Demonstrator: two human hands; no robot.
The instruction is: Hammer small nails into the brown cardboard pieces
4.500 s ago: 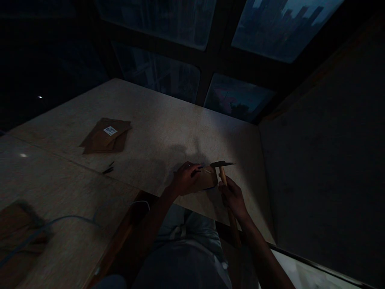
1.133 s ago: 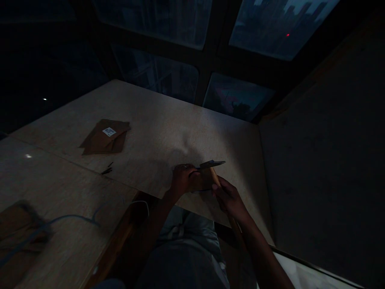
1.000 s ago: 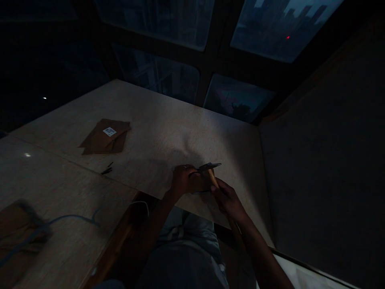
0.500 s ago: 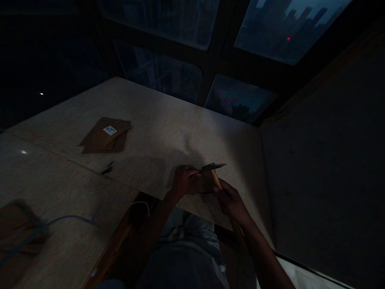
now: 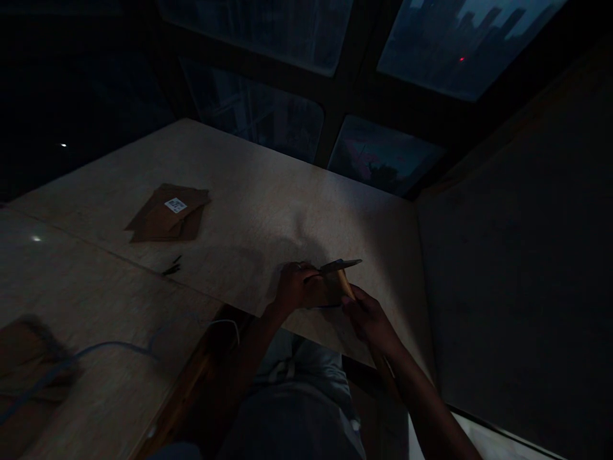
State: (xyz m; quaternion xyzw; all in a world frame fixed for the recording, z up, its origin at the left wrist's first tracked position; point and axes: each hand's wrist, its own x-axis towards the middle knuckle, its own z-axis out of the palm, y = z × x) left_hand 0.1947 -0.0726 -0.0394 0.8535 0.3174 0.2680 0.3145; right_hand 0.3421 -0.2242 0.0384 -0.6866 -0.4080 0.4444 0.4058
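Observation:
My right hand (image 5: 368,319) is wrapped round the wooden handle of a hammer (image 5: 345,281). Its dark metal head lies crosswise, with a thin pointed end toward the right. Just left of the head, my left hand (image 5: 293,286) has its fingers closed, and a small dark thin piece (image 5: 311,277) shows at the fingertips. In the dim light I cannot make out what that piece is. Beneath the hammer head, between both hands, a brown flat piece (image 5: 322,295) lies at the table's near edge, partly covered by them.
Several brown cardboard pieces, one bearing a white label, form a stack (image 5: 167,214) on the pale table (image 5: 249,172). Small black bits (image 5: 172,267) lie in front of it. A blue cable (image 5: 110,345) runs near brown material (image 5: 33,358) at left. Windows (image 5: 258,108) stand behind; a dark wall (image 5: 517,268) bounds the right.
Both hands and the hammer stay in nearly the same place. The hammer head has shifted very slightly to the right, and the view has moved a little.

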